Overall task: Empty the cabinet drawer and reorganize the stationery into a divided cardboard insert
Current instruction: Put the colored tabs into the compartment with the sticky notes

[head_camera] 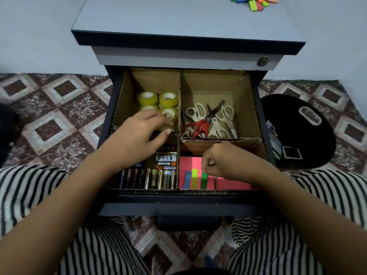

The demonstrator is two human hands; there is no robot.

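The left hand (139, 133) lies open, fingers spread over the nearest tape rolls (168, 99) in the insert (246, 114), fingertips on the divider. The right hand (220, 161) is clenched, pinching something too small to tell, above the pink notes (188, 163) and colour tabs (194, 178). Batteries (156, 178) sit below the left hand, scissors (208, 120) beyond the right. More tabs (254, 2) lie far beyond on the cabinet (178, 20).
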